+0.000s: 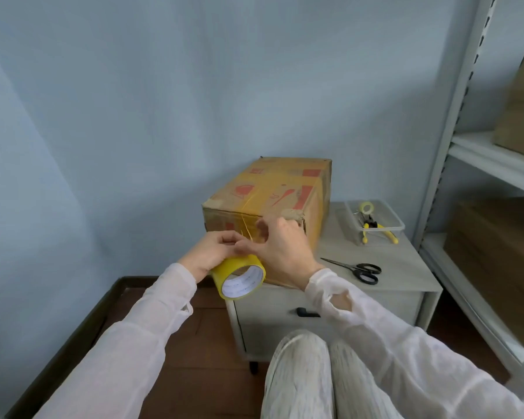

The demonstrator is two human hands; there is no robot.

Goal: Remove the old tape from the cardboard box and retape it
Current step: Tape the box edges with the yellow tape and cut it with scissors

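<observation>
Fingers (224, 241) of L hand (211, 252) clasp tape roll (235, 265); R hand (285, 247) pinches its loose end, at near face of cardboard box (270, 189) on surface (412, 267). Risk: end twists, sticks to itself, giving a wrinkled seal.

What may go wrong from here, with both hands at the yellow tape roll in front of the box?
1. The right hand pinches the tape end close to the tape roll held by the left hand; the loose strip looks thin and twisted, so it may stick to itself.
2. The scissors lie apart on the cabinet, and both hands are busy; reaching for them may free the strip.
</observation>
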